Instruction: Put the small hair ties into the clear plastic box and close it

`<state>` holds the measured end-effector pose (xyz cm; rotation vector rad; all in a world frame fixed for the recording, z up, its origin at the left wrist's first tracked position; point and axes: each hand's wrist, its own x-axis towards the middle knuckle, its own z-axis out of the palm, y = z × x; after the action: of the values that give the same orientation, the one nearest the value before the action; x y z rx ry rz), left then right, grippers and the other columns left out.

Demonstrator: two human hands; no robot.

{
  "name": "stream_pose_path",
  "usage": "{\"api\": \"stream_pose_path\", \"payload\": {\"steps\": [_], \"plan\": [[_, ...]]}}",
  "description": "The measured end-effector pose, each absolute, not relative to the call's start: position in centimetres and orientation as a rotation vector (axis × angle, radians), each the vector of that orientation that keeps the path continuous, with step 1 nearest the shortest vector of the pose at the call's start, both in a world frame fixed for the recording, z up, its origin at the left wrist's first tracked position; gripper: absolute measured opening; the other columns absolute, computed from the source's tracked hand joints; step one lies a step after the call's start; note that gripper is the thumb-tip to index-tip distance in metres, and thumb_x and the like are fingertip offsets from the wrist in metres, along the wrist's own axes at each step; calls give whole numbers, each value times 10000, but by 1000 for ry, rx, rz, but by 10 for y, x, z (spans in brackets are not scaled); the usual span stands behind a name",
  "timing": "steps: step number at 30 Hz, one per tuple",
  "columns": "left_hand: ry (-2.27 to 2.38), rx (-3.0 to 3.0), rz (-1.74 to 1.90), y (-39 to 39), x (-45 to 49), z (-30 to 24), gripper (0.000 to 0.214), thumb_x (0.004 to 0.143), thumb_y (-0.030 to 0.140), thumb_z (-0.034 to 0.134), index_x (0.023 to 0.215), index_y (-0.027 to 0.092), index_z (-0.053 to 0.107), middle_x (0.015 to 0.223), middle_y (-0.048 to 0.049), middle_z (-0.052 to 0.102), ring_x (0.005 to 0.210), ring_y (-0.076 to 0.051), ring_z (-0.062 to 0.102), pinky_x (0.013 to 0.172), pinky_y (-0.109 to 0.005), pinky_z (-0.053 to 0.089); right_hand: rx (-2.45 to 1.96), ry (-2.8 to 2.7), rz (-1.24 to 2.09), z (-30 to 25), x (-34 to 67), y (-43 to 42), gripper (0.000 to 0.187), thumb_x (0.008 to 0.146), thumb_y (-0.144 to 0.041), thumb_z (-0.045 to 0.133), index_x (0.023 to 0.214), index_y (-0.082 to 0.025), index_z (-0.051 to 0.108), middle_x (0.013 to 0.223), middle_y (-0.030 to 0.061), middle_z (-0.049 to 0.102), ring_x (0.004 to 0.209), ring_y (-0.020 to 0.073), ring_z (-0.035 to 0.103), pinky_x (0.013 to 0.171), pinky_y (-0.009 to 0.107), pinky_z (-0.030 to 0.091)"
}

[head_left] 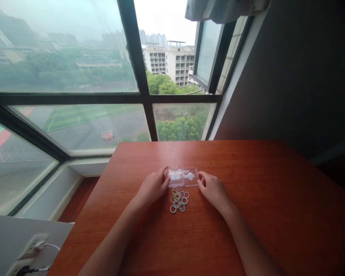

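A small clear plastic box [176, 181] lies opened out on the table, its two halves side by side, with white markings on the right half. My left hand [153, 186] holds the box's left edge between thumb and fingers. At the opposite edge, my right hand [214, 188] is closed on the right half, its fingertips partly hidden. Just in front of the box, between my wrists, several metal rings [173, 209] lie in a loose, overlapping pile. Neither hand touches them.
The reddish-brown wooden table [270, 199] reaches up to the windows. A dark window frame [103, 99] borders the far side, with one pane [208, 53] swung outward. A dim wall [293, 76] stands at right. Plugs sit in a wall socket [34, 247] at lower left.
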<state>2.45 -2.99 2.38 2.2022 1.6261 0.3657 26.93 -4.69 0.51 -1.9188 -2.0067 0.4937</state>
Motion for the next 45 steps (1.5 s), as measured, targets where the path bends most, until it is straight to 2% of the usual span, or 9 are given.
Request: {"api": "stream_pose_path", "payload": {"steps": [3, 10, 15, 18, 21, 31, 38, 45], "plan": [[1620, 2195, 369, -30, 25, 23, 458, 924, 335, 426, 1349, 167, 452, 959, -87, 711, 840, -215, 658, 685, -262, 417, -1923, -2010, 488, 6, 270, -47, 155, 861, -228, 551, 986, -232, 642, 750, -2, 681, 734, 160, 627, 618, 229, 336], [1664, 2188, 395, -32, 23, 37, 430, 915, 331, 451, 1320, 186, 453, 858, -48, 703, 771, -197, 638, 650, -259, 393, -1875, -1908, 440, 7, 270, -48, 253, 864, -251, 533, 1097, -226, 629, 760, 5, 685, 730, 170, 626, 646, 238, 377], [1555, 2308, 423, -37, 22, 58, 176, 901, 288, 454, 929, 202, 605, 778, -27, 663, 687, -153, 582, 603, -237, 357, -1619, -1991, 570, 14, 261, -55, 177, 880, -258, 507, 925, -215, 673, 748, 11, 688, 680, 152, 610, 661, 232, 402], [1406, 2366, 321, -43, 24, 64, 183, 875, 249, 467, 764, 194, 602, 680, -13, 621, 602, -130, 529, 550, -231, 308, -1492, -2136, 715, 21, 254, -61, 176, 878, -255, 517, 887, -226, 691, 788, 9, 704, 700, 148, 613, 665, 227, 403], [1346, 2376, 212, -48, 25, 66, 190, 847, 212, 475, 697, 190, 591, 620, -3, 594, 539, -118, 483, 515, -238, 261, -1414, -2233, 818, 26, 251, -67, 168, 872, -257, 538, 874, -233, 704, 759, -7, 700, 675, 130, 603, 639, 212, 386], [1347, 2338, 116, -51, 25, 64, 159, 819, 194, 493, 708, 198, 607, 647, -10, 638, 541, -126, 516, 513, -235, 274, -1421, -2313, 882, 30, 252, -70, 117, 811, -237, 608, 874, -260, 704, 712, -42, 680, 646, 109, 589, 602, 191, 349], [1355, 2337, 87, -51, 28, 65, 146, 819, 197, 501, 751, 207, 630, 680, -16, 661, 567, -139, 554, 521, -236, 286, -1422, -2343, 855, 29, 251, -70, 141, 805, -208, 593, 864, -257, 711, 722, -35, 687, 656, 114, 595, 619, 195, 358], [1350, 2337, 88, -51, 27, 65, 148, 822, 198, 493, 763, 208, 628, 686, -15, 660, 547, -128, 519, 512, -227, 262, -1358, -2308, 875, 27, 253, -69, 156, 814, -184, 577, 849, -255, 712, 733, -40, 692, 660, 110, 596, 637, 190, 372]]}}
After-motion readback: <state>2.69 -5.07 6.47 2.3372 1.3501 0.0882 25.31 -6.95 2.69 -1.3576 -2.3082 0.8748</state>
